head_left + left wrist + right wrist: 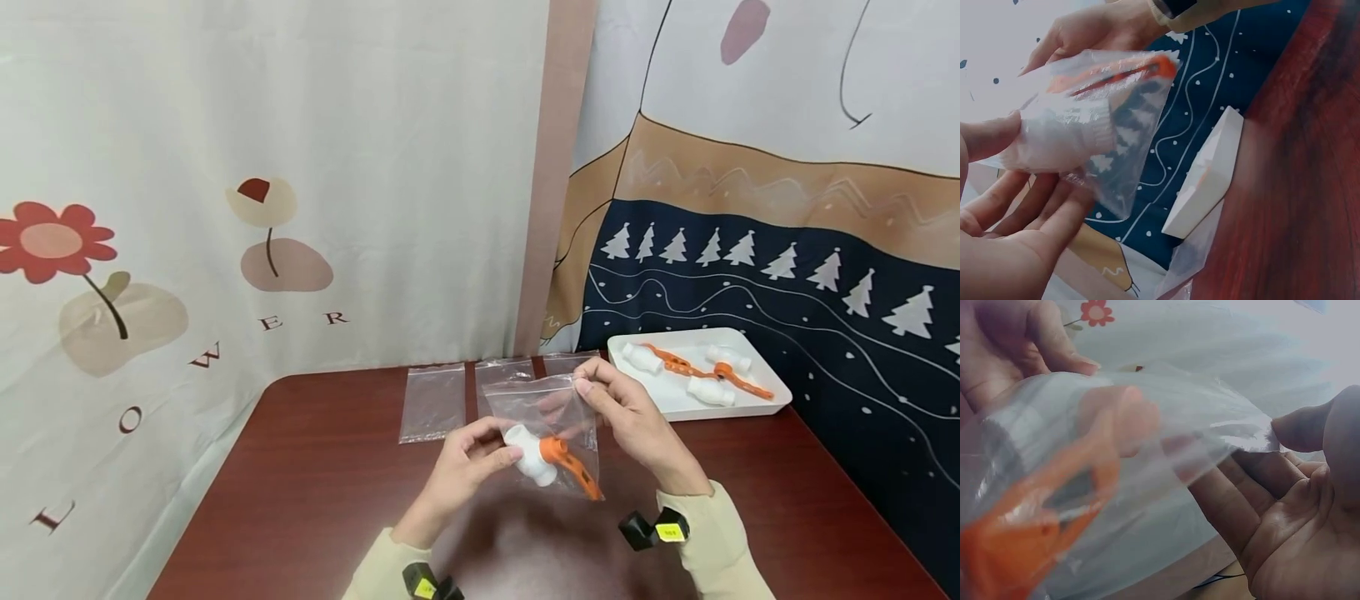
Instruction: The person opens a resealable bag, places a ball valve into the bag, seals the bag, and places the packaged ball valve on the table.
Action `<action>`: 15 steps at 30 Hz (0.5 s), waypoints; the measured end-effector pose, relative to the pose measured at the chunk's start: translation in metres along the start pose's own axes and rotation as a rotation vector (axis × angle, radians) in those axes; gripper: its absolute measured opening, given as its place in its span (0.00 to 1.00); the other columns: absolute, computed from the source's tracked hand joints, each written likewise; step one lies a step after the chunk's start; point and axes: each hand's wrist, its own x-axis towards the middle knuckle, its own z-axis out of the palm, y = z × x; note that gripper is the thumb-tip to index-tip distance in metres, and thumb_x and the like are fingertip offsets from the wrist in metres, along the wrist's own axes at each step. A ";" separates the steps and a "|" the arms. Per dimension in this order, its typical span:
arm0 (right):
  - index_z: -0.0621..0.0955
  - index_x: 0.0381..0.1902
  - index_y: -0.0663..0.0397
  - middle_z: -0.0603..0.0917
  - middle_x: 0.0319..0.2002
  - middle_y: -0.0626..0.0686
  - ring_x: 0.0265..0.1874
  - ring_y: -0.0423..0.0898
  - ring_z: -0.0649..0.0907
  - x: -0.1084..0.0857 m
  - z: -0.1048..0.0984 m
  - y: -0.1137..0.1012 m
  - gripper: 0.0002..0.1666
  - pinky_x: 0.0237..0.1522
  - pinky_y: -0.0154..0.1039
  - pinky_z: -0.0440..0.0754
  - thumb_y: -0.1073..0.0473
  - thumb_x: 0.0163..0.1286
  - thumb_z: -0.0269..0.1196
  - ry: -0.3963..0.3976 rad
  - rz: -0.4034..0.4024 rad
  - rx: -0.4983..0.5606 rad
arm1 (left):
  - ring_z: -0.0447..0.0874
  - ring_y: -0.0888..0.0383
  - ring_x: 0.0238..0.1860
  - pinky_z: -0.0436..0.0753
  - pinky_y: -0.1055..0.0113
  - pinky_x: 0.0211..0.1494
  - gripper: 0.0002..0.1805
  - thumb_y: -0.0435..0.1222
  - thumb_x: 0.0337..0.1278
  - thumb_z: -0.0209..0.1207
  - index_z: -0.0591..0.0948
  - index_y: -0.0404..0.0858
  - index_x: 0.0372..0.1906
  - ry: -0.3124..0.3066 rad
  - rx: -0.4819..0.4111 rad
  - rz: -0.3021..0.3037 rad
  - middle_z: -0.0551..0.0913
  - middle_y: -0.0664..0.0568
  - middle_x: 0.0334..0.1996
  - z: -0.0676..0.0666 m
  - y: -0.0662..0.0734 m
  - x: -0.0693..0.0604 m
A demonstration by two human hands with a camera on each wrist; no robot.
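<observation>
A clear zip bag [581, 408] hangs above the table between both hands. Inside lie a white plastic valve body [531, 454] and an orange lever handle [573, 467], slanting down to the right. My left hand [468, 458] grips the bag's left side, pinching the white valve body through the plastic between thumb and fingers. The right hand [633, 417] pinches the bag's upper right corner at the zip edge. In the right wrist view, thumb and forefinger hold that corner [1260, 437], while the orange handle [1094, 462] shows blurred through the film.
At the table's back right stands a white tray [678, 410] with several white valve bodies [711, 392] and orange handles [750, 385]. Flat clear bags [435, 404] lie along the back of the dark red table [322, 483]. Printed curtains hang behind.
</observation>
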 end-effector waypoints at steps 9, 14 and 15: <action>0.74 0.49 0.66 0.89 0.45 0.65 0.40 0.46 0.91 0.001 -0.005 0.008 0.11 0.44 0.44 0.91 0.60 0.82 0.53 0.096 0.070 -0.125 | 0.87 0.62 0.46 0.87 0.71 0.50 0.20 0.29 0.62 0.67 0.79 0.22 0.55 0.093 0.050 -0.013 0.85 0.37 0.48 -0.005 0.000 -0.004; 0.79 0.54 0.56 0.88 0.49 0.61 0.42 0.43 0.89 -0.002 -0.016 0.019 0.12 0.46 0.37 0.89 0.58 0.78 0.60 0.171 0.142 -0.292 | 0.87 0.64 0.43 0.87 0.71 0.50 0.21 0.28 0.63 0.66 0.78 0.20 0.56 0.130 0.073 -0.079 0.85 0.35 0.47 -0.018 -0.001 -0.008; 0.79 0.56 0.54 0.87 0.50 0.60 0.43 0.44 0.88 -0.002 -0.019 0.021 0.13 0.47 0.35 0.88 0.57 0.78 0.60 0.178 0.151 -0.327 | 0.87 0.65 0.43 0.88 0.70 0.50 0.21 0.28 0.62 0.66 0.78 0.19 0.56 0.142 0.071 -0.091 0.86 0.37 0.47 -0.021 -0.001 -0.009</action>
